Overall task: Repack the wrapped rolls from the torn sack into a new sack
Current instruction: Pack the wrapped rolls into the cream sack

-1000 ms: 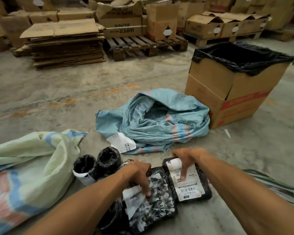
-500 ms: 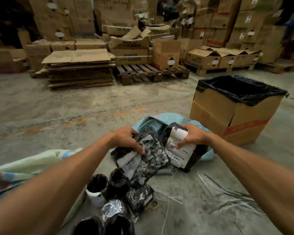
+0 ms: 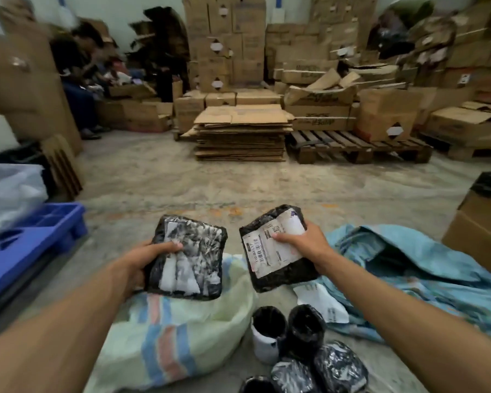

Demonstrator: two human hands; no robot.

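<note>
Two bare hands are raised at the centre of the frame, each holding a flat, squarish packet wrapped in crinkled black plastic film. The left hand (image 3: 142, 260) has its grip closed around the left packet (image 3: 186, 258), thumb pressed on the glossy front, where torn white paper shows through the wrinkled film. The right hand (image 3: 301, 245) has its grip closed around the right packet (image 3: 278, 248), thumb lying across a creased white shipping label with a barcode.

Below the left packet, in the lower centre, lies a woven plastic sack (image 3: 167, 336), pale green with blue and pink stripes, slumped in soft folds on the rough concrete floor (image 3: 238, 188). At lower right a light blue woven sack (image 3: 408, 265) lies crumpled, a loose white label (image 3: 321, 304) against its edge. Between the two sacks, at the bottom of the frame, stand and lie several cylindrical rolls (image 3: 304, 355) in shiny black wrap, one with a white paper band.

A blue moulded plastic pallet (image 3: 34, 239) sits at the left edge. A stack of flattened cardboard (image 3: 241, 134) and a wooden pallet (image 3: 357, 146) sit in the upper middle, with stacked cartons behind. A cardboard box lined with a black bag (image 3: 482, 219) stands at the right edge.
</note>
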